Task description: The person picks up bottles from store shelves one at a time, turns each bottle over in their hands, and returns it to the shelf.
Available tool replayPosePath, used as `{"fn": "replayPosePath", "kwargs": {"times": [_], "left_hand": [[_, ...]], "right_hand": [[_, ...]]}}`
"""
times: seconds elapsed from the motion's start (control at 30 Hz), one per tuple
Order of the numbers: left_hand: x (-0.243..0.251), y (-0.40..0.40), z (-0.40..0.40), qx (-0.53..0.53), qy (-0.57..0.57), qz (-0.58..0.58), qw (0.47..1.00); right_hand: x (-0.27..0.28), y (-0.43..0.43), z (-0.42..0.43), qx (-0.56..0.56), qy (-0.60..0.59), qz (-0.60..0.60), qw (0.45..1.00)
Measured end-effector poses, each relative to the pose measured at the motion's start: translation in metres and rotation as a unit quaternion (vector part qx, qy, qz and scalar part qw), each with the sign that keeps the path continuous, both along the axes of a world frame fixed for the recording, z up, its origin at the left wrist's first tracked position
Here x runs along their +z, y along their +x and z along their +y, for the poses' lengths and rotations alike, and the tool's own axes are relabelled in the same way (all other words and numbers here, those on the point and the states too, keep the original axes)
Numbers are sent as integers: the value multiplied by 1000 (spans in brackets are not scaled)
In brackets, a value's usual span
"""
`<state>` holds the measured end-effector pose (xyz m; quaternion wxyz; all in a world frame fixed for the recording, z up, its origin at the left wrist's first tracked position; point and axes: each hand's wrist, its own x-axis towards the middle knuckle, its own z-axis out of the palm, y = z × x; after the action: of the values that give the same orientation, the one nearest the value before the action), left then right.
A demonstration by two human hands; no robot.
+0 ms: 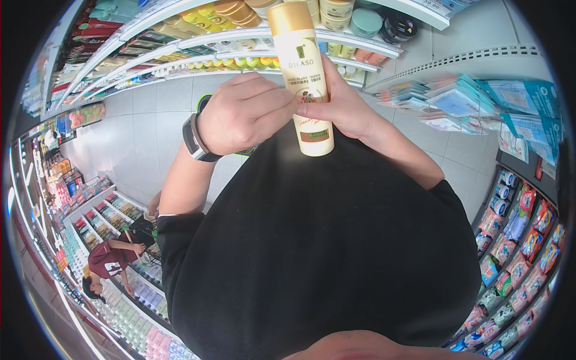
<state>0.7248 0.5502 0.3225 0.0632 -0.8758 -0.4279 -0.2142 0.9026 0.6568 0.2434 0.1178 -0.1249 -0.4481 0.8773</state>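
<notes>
A cream-coloured cosmetic bottle (310, 139) with a gold cap stands nearly upright in front of my chest, its printed label facing me. My right hand (337, 105) grips it from the right, with the thumb across the front and the fingers behind. From the left, my left hand (252, 112) reaches in with bent fingers, the tips at the label beside my right thumb. Whether those fingertips pinch anything is hidden. A wristwatch (195, 139) with a dark band sits on my left wrist.
Beyond the bottle, white shelves (252, 33) carry jars, bottles and boxes. Packets (463, 103) hang on the right, above racks of bagged goods (513, 252). At lower left, a person (110, 261) stands beside a shopping cart (150, 256). A green-edged object (204, 103) is partly behind my left hand.
</notes>
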Motion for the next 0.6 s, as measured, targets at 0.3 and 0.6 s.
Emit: {"fn": "replayPosePath", "kwargs": {"times": [0.3, 0.6], "left_hand": [[-24, 5, -5, 132, -75, -303, 941], [-82, 38, -13, 303, -159, -722, 601]], "right_hand": [[-14, 2, -7, -82, 43, 28, 995], [-26, 5, 1, -44, -188, 52, 980]]}}
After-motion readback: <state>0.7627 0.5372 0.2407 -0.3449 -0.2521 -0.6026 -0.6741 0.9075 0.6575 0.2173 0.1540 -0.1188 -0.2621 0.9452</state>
